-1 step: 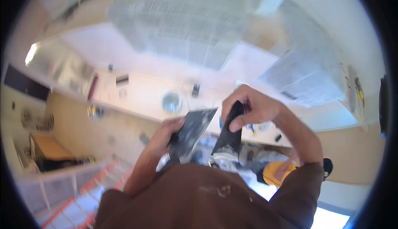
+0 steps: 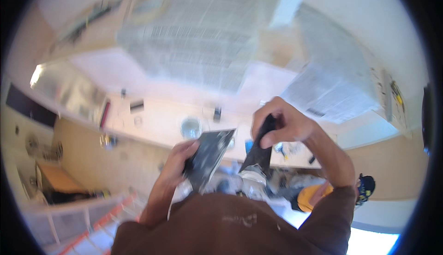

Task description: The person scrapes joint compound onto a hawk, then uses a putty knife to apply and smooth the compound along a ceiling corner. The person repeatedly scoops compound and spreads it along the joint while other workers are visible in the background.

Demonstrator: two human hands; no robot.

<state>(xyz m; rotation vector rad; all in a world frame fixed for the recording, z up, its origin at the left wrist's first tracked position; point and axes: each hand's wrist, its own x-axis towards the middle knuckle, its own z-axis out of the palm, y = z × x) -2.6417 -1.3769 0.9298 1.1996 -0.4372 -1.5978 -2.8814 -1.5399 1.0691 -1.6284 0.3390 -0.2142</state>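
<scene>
Spreading beyond both hands, a grey-patched wall [image 2: 194,42] takes up the most room, its fine dark streaks too blurred to make out. Short of it, past the fingers, runs a long pale bench [image 2: 159,112]. Nearest the wearer, behind the hands, is a brown shirt [image 2: 198,229]; small pale marks on its chest are too smeared to read. An orange-railed frame [image 2: 113,212] stands below and left of the left hand, while a co-worker in a yellow top [image 2: 314,195] is below the right hand, yellow marks on the dark cap [image 2: 366,190] likewise illegible.

The left hand [image 2: 180,160] grips a dark flat board [image 2: 210,153] by its left edge, the pale-smeared face reaching to the right. The right hand [image 2: 287,128] pinches a dark wide blade [image 2: 259,157] between thumb and fingers; it hangs below that hand, pale paste [image 2: 254,175] along its lower edge, apart from the board. Beyond the left hand sits a clear round container [image 2: 190,128], with a small black block [image 2: 217,113] to its right.
</scene>
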